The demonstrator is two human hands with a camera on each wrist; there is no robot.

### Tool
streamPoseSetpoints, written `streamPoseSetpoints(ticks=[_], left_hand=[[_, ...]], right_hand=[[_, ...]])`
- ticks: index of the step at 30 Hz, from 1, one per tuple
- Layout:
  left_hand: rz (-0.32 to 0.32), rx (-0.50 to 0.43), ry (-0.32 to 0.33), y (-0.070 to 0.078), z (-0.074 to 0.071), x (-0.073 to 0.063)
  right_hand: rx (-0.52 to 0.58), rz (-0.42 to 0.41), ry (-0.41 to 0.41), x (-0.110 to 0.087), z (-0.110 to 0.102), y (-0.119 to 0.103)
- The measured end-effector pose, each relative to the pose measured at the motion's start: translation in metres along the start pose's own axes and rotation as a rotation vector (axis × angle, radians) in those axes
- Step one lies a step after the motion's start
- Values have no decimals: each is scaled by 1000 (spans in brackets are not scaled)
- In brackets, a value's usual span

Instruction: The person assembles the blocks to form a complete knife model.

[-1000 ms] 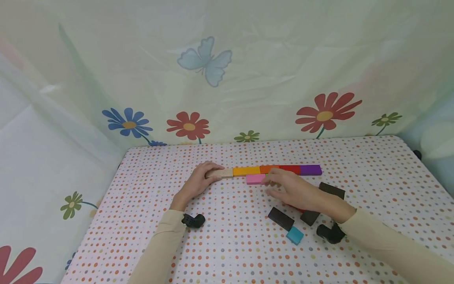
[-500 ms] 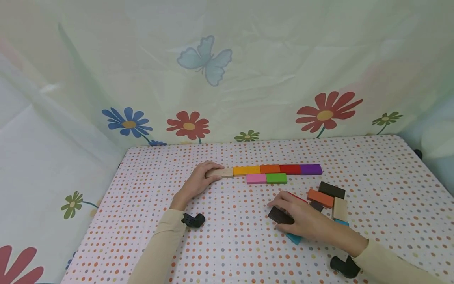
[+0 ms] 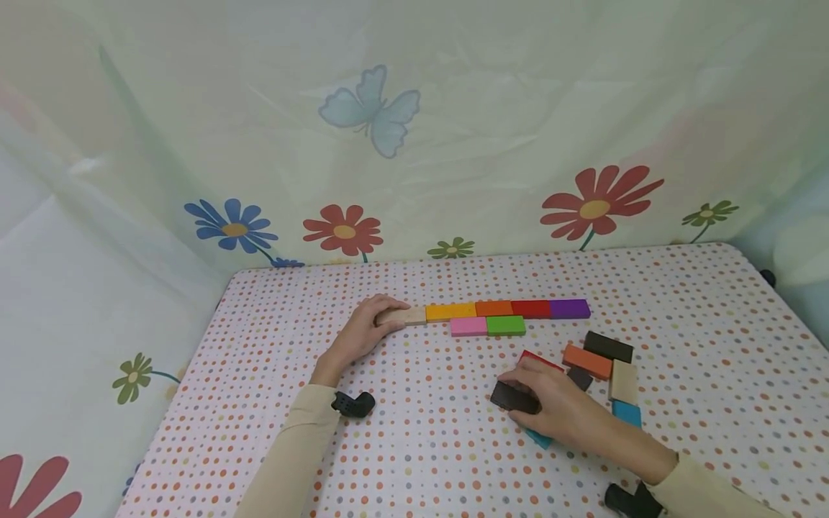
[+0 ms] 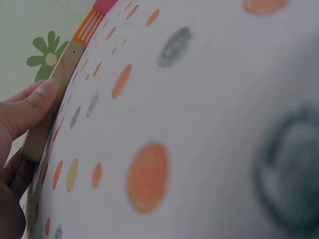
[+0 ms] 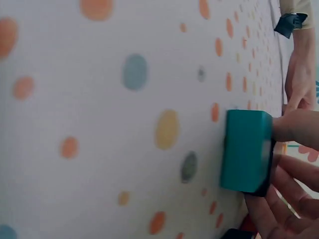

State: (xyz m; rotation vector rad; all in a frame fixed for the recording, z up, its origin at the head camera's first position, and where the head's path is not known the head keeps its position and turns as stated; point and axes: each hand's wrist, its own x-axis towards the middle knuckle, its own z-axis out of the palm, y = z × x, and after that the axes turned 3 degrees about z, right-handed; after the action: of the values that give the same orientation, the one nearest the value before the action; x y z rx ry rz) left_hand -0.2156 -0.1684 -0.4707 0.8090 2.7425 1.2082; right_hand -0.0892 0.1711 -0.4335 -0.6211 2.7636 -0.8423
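Note:
In the head view my left hand (image 3: 358, 334) grips a plain wooden block (image 3: 414, 315) at the left end of a row; its thumb lies along the block's near side in the left wrist view. Rightward the row continues with yellow (image 3: 450, 312), orange, red and purple (image 3: 570, 309) blocks. A pink block (image 3: 468, 326) and a green block (image 3: 506, 326) lie end to end along its near side. My right hand (image 3: 563, 406) pinches a black block (image 3: 513, 398) between thumb and fingers. A teal block (image 5: 244, 149) sits right by it, partly under the hand in the head view.
Right of my right hand lie loose blocks: another black block (image 3: 609, 346), an orange-red block (image 3: 587, 361), a tan block (image 3: 624, 381), a blue block (image 3: 627, 412) and a dark block (image 3: 580, 378). A red block (image 3: 542, 360) shows behind the hand. A flowered curtain (image 3: 479, 144) backs the dotted table.
My right hand has drawn back from the green block toward the near right and now pinches the black block. The green block came into full view. My left hand has stayed put.

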Motion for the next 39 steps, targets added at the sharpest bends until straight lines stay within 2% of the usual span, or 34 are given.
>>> streamPoseSetpoints(ticks=[4, 9, 17, 22, 27, 39], left_hand=[[-9, -3, 4, 1, 0, -1], [-11, 0, 6, 2, 1, -1], [-7, 5, 0, 2, 1, -1], [-13, 4, 2, 2, 0, -1], [-18, 2, 4, 2, -1, 0], [-11, 12, 2, 2, -1, -1]], right_hand=[[49, -46, -4, 8, -8, -1], [108, -91, 31, 25, -19, 0], [77, -160, 66, 47, -20, 13], [58, -143, 65, 52, -24, 24], [30, -130, 40, 50, -27, 30], [-101, -102, 69, 51, -27, 29]])
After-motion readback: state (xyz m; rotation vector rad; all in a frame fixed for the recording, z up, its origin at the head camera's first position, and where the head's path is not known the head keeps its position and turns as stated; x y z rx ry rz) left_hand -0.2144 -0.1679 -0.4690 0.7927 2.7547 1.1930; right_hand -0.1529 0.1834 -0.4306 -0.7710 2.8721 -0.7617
